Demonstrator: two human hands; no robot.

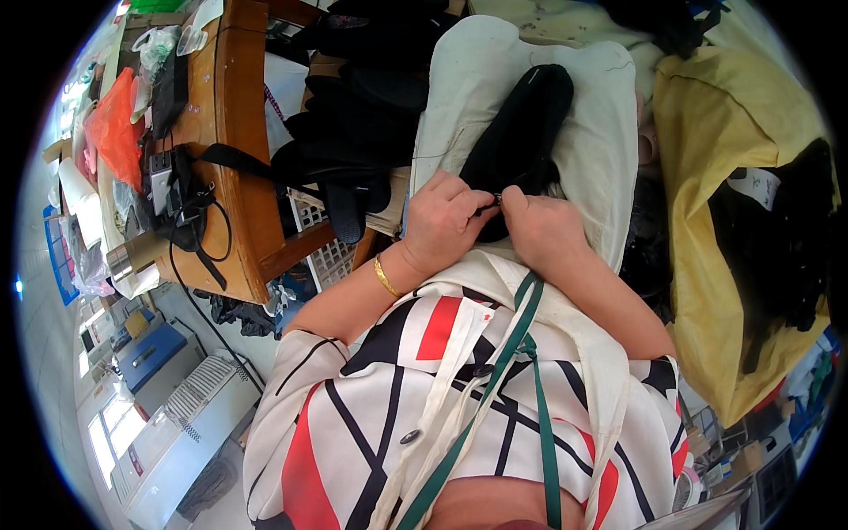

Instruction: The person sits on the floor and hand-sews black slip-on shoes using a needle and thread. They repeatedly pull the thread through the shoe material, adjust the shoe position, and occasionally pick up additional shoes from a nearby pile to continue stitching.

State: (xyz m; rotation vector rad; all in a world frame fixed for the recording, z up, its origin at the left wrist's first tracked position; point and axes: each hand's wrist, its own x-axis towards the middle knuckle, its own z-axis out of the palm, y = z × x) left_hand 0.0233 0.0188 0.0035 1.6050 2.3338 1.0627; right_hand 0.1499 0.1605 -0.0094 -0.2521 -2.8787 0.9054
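The black shoe is laid on white cloth, its near edge pinched in the grip of the left hand and right hand. It is judged light and pliable; hold is best taken along its rim.

Bright light — strongly curved edges
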